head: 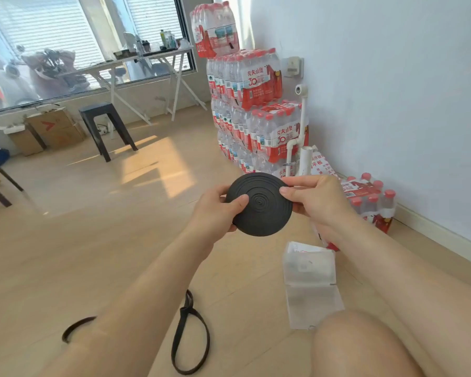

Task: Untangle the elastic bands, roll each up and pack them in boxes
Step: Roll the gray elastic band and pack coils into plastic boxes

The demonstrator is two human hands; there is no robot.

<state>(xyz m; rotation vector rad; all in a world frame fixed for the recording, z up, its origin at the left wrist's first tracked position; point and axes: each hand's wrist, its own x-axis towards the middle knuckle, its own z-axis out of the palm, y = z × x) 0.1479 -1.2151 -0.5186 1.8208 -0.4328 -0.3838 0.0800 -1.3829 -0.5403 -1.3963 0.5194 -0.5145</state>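
Lying nearest on the wooden floor [93,240], a loose black elastic band [191,336] loops beneath the forearms, and a clear plastic box [309,270] sits open just ahead of the right knee. Above them, 2 hands hold 1 tightly rolled black band [261,210] in the air. The left hand [215,210] grips its left edge, thumb on the face, and the right hand [316,200] pinches its right edge. Beyond stand stacked water-bottle packs [256,104] and a dark stool [104,123].
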